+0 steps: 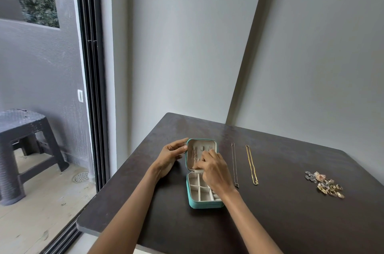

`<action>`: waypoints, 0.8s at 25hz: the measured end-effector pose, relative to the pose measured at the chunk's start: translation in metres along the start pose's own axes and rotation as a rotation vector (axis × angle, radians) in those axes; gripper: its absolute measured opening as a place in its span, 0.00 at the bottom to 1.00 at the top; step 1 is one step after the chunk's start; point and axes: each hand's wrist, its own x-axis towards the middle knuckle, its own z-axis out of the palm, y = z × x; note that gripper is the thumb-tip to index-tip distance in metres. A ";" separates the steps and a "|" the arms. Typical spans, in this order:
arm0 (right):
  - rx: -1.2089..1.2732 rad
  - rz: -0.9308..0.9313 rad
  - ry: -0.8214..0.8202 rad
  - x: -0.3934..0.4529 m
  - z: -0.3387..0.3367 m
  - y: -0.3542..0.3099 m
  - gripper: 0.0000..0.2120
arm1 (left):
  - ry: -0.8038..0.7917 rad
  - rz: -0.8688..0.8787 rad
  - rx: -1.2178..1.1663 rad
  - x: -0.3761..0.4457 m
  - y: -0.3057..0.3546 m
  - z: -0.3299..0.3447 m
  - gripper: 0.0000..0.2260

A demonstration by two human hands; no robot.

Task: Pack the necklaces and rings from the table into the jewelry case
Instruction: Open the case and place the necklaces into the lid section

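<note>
On the dark table (270,212) in front of you the teal jewelry case (204,205) lies open, its lid tipped up on the far side; your left hand (169,159) curls round the lid's left edge and steadies it; your right hand (212,167) is bunched over the lid's lining, apparently pinching a thin chain (194,159) there, though your fingers hide the grip; the silver necklace (234,165) and the gold necklace (251,165) lie just right of the case, long axes running away from you, nearest your right hand; the pile of rings (327,186) sits farther right, well apart.
</note>
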 end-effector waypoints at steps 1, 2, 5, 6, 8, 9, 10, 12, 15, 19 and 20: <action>0.002 -0.004 0.002 0.000 0.000 0.000 0.16 | 0.004 -0.001 -0.002 0.000 0.000 0.000 0.13; 0.000 0.000 0.013 0.000 -0.001 -0.001 0.15 | 0.005 -0.003 -0.005 0.000 0.000 0.000 0.13; -0.024 0.105 0.059 0.000 -0.006 0.001 0.12 | 0.006 -0.010 -0.011 0.001 0.000 -0.001 0.14; -0.023 0.148 0.049 0.000 -0.007 0.001 0.11 | 0.010 -0.012 -0.011 0.000 0.000 -0.001 0.14; -0.012 0.190 0.005 0.000 -0.006 0.002 0.14 | 0.016 -0.010 -0.005 0.000 -0.001 0.000 0.15; -0.009 0.186 -0.017 -0.001 -0.005 0.003 0.15 | 0.015 -0.008 -0.003 0.000 -0.001 0.000 0.16; -0.008 0.172 -0.033 -0.001 -0.003 0.002 0.16 | 0.013 -0.006 -0.004 0.000 -0.002 0.000 0.17; -0.002 0.152 -0.037 0.000 -0.002 0.001 0.17 | 0.012 -0.006 -0.006 0.000 -0.001 -0.001 0.19; 0.004 0.126 -0.004 -0.001 -0.001 0.002 0.18 | 0.014 -0.010 -0.008 0.001 -0.002 -0.001 0.20; 0.016 0.063 0.036 -0.001 -0.001 0.002 0.20 | 0.017 -0.010 -0.011 0.002 -0.003 -0.001 0.21; 0.014 0.038 0.034 -0.001 -0.001 0.002 0.20 | 0.017 -0.011 -0.012 0.002 -0.003 -0.001 0.22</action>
